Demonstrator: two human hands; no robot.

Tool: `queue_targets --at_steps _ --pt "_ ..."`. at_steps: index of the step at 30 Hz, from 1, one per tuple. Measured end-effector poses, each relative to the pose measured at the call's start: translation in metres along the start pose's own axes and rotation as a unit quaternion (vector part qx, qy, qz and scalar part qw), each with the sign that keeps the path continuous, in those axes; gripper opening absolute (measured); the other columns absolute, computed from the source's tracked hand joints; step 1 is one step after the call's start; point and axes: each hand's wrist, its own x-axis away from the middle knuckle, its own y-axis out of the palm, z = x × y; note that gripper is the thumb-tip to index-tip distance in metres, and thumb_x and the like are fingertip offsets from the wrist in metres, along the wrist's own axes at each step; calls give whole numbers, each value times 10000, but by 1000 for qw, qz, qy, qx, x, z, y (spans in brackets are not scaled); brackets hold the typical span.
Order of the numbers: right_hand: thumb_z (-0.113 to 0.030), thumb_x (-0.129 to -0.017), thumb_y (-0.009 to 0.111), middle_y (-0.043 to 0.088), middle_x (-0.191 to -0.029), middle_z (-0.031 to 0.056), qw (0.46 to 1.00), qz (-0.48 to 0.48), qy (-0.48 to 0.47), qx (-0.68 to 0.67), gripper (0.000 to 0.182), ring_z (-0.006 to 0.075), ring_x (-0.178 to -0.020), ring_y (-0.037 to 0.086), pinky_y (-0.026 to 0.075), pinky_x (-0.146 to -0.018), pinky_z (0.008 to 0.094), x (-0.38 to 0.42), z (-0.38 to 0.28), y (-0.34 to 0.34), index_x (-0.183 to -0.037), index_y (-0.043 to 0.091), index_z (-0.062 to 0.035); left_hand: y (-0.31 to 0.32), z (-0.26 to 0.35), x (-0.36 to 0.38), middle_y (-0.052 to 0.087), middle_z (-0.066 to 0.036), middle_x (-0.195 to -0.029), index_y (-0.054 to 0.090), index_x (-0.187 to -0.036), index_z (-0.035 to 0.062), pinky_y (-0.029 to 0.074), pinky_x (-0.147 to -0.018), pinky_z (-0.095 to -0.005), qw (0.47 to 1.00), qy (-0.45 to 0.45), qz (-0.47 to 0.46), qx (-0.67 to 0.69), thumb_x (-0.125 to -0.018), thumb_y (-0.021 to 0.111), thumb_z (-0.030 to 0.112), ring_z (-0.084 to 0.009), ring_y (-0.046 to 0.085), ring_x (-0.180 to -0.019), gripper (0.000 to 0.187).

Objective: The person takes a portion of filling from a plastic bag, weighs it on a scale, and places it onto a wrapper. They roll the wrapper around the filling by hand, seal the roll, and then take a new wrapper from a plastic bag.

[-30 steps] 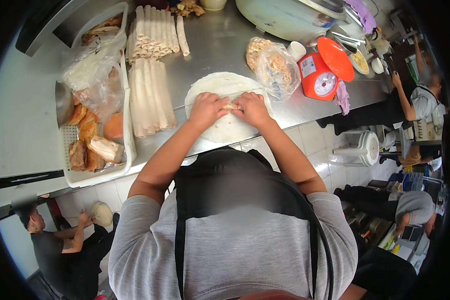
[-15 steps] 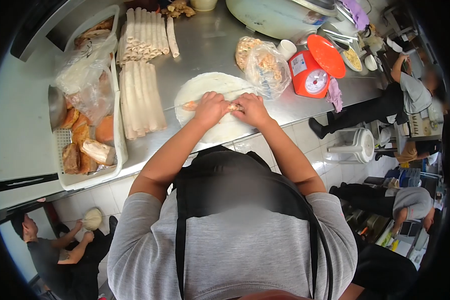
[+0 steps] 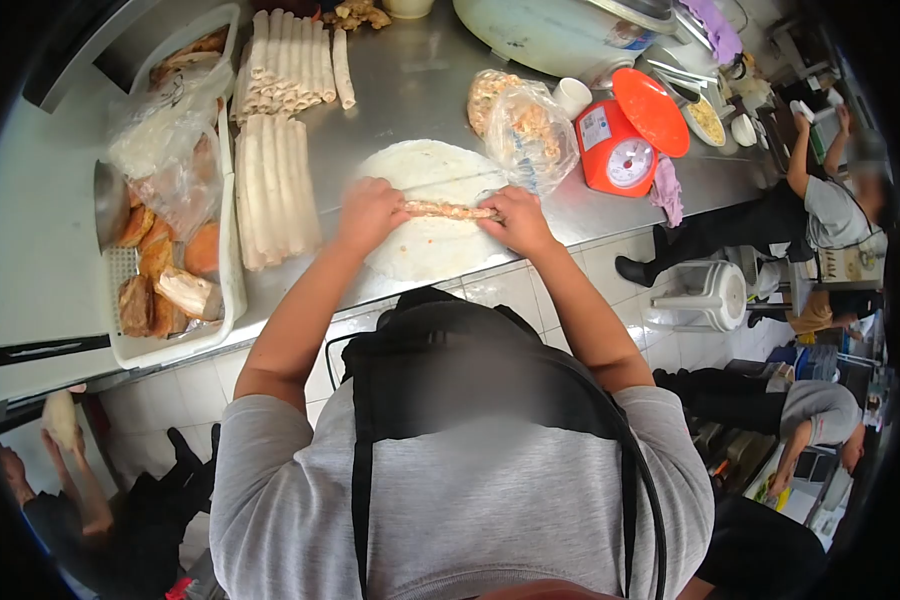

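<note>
A round, pale wrapper sheet (image 3: pixel 425 250) lies flat on the steel counter. Across it runs a thin strip of pinkish, chopped filling (image 3: pixel 448 210). My left hand (image 3: pixel 372 215) is closed at the strip's left end, over the sheet's left edge. At the other end, the fingers of my right hand (image 3: pixel 518 218) pinch the strip near the sheet's right side. Some small orange bits dot the sheet below the strip. Right behind my right hand sits a clear plastic bag of similar filling (image 3: pixel 530 145).
Stacked pale rolls (image 3: pixel 273 195) lie left of the sheet, beside a white basket (image 3: pixel 232 250) of meat chunks. A red scale (image 3: pixel 625 150), a white cup (image 3: pixel 572 97) and a large basin (image 3: pixel 550 45) stand behind. Other people work at left and right; a white stool (image 3: pixel 705 295) stands right.
My hands have moved apart, the left one leftward, and the filling now shows as one longer strip between them. The co-worker at left has raised their hands with a pale object.
</note>
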Motion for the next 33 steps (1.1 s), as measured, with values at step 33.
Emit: queue_targets --at_steps 33 --pt "-305 -665 656 572 -877 22 999 3 -29 40 244 216 -903 490 324 -806 375 -55 -84 47 -862 635 -162 12 -25 6 565 -42 -858 643 -882 112 382 -769 -366 993 70 55 76 -661 665 160 -244 499 -851 228"
